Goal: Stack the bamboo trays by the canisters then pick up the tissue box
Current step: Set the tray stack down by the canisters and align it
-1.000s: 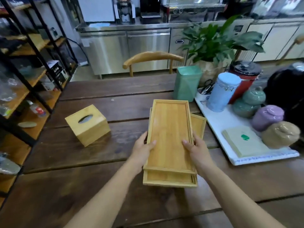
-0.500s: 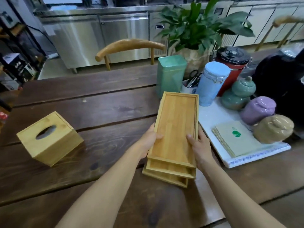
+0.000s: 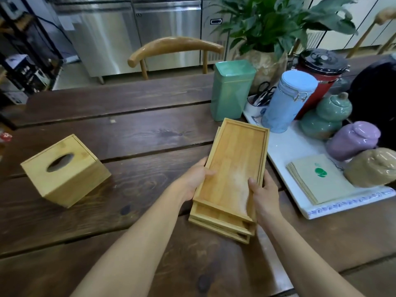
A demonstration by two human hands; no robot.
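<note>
A stack of three long bamboo trays (image 3: 233,166) lies on the dark wooden table (image 3: 132,133), its far end close to the green canister (image 3: 231,91). My left hand (image 3: 192,181) grips the stack's left side and my right hand (image 3: 263,196) grips its right side near the front. The lower trays stick out a little at the near end. The square bamboo tissue box (image 3: 64,170) stands apart at the left, tilted corner-on, with an oval slot on top.
A white tray (image 3: 300,144) at the right carries a blue canister (image 3: 287,101), green, purple and tan ceramic jars, a red pot and a pile of napkins (image 3: 317,179). A potted plant (image 3: 270,28) and a wooden chair (image 3: 175,48) stand behind the table.
The tray stack has shifted right and away, toward the canisters and white tray. The view swung right, so the tissue box sits farther left. Both hands stay on the stack.
</note>
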